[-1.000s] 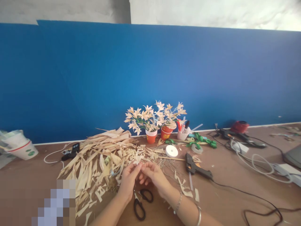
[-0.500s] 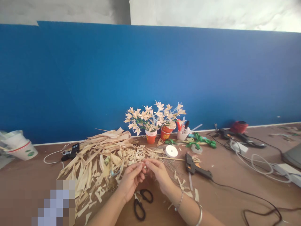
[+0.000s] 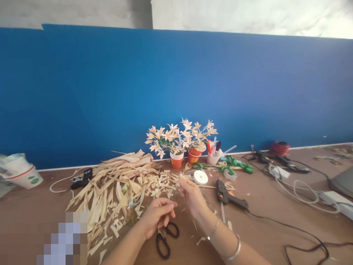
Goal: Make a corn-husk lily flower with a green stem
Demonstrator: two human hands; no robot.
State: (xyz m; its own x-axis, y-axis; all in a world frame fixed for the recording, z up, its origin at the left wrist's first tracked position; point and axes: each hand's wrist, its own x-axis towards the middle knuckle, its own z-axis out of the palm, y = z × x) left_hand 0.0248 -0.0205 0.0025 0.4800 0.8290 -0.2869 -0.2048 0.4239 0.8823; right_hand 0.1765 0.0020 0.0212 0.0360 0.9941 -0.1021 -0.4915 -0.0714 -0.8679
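Watching from my remote seat, I find the left hand [image 3: 160,214] half curled just above a pair of black-handled metal scissors [image 3: 158,243], thumb near the forefinger; I cannot tell whether anything is pinched there. My view of the right hand [image 3: 193,198] shows fingertips drawn together near a flat white ring-shaped roll [image 3: 200,181], and again I cannot tell if they grasp something thin. Beside both lies a heap of straw-coloured dried husk strips [image 3: 110,188] on the brown tabletop [image 3: 261,232].

Behind the hands I see an orange paper cup with a white rim [image 3: 177,162], holding cream star-petalled flowers [image 3: 168,135]. Next to it, a red paper cup with yellow markings [image 3: 193,158] stands under more of these blooms. Right of that, a small whitish cup [image 3: 212,159] holds upright red, black and pale tools. Far left, a white tub with a red band and green spots [image 3: 26,179] holds pale crumpled material [image 3: 17,162].
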